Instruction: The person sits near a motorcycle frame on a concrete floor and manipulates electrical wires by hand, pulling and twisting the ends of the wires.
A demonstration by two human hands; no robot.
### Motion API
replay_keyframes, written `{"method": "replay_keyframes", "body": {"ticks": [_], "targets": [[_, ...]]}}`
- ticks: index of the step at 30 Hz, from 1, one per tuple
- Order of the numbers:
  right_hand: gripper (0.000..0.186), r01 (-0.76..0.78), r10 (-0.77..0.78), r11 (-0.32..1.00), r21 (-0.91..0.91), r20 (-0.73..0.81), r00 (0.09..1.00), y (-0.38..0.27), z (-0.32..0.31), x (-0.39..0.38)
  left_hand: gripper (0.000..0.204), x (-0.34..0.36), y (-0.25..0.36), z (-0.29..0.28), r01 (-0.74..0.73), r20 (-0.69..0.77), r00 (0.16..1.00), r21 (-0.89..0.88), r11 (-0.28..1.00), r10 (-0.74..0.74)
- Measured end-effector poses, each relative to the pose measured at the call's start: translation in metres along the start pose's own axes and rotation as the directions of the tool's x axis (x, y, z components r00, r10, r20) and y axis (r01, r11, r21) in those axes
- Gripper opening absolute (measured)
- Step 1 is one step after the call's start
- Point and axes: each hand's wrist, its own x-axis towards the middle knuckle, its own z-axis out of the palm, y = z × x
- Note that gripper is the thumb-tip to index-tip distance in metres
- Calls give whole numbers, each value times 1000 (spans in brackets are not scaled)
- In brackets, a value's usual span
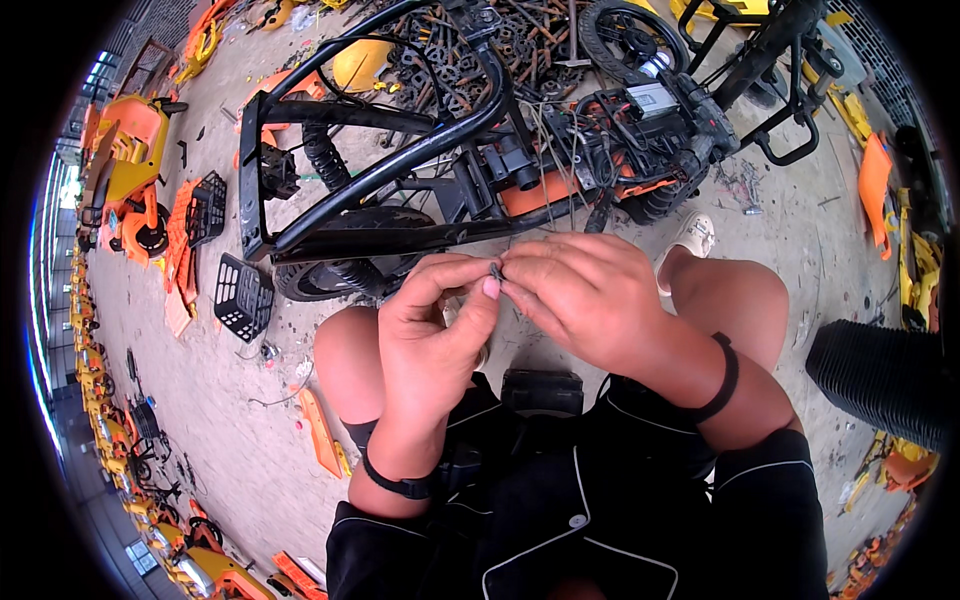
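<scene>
My left hand [437,318] and my right hand [590,285] meet in front of me, fingertips almost touching. Pinched between the left thumb and forefinger is a tiny dark piece [496,272], too small to name. The right fingers close at the same spot; whatever they grip is hidden behind them. Just beyond both hands lies a partly stripped scooter with a black tubular frame [385,190]. Its wiring and a silver box [652,98] are exposed at the right end, and an orange panel [540,193] shows low in the middle.
Black plastic baskets [243,297] lie left of the scooter. Behind it are a heap of rusty metal parts [440,75], a yellow helmet [361,65] and a loose wheel [632,42]. A stack of black baskets [875,380] stands at the right. Orange panels [320,430] lie on the floor.
</scene>
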Motion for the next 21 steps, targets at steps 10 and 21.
{"method": "replay_keyframes", "body": {"ticks": [10, 21], "targets": [[21, -133, 133, 980, 149, 9, 991, 0, 13, -3, 11, -3, 7, 2, 75, -69, 994, -83, 994, -81], [19, -11, 11, 1000, -11, -45, 999, -3, 14, -4, 13, 1, 7, 2, 11, -24, 1000, 98, 995, -9]]}}
